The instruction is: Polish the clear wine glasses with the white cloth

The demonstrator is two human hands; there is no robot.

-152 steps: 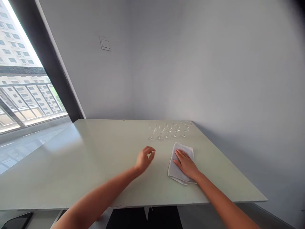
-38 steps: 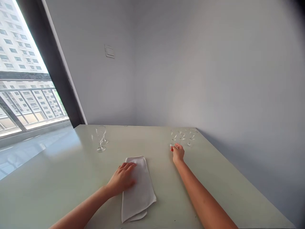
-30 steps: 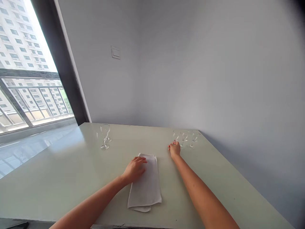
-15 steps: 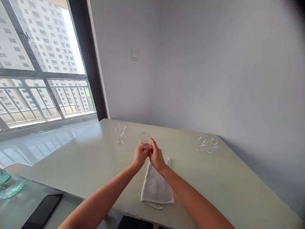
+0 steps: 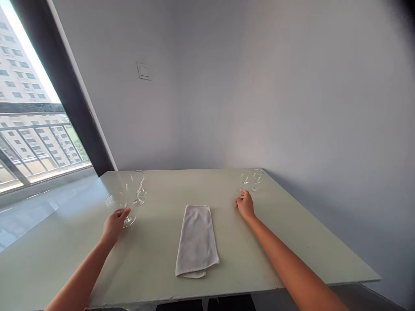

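My left hand (image 5: 116, 221) is closed around the stem of a clear wine glass (image 5: 129, 221), which leans, its bowl to the left and its foot close to the tabletop. Just behind it stand two more stemmed glasses (image 5: 139, 201), overlapping in view. On the right, my right hand (image 5: 245, 204) is held over the table with its fingers apart and loosely bent, holding nothing. Its fingertips are close to the nearer of two upright stemmed glasses (image 5: 257, 177); whether they touch it is unclear. Between my hands lies a folded white cloth (image 5: 197, 237).
The pale glossy table (image 5: 259, 259) reaches back to grey walls. A light switch (image 5: 144, 71) is on the left wall. At far left is a window with a railing (image 5: 35, 134). Dark objects (image 5: 231, 302) show below the table's front edge.
My hands have parted from above the cloth. The left has carried the glass to the left, and the right has let go and moved toward the right-hand glasses. The view has turned right.
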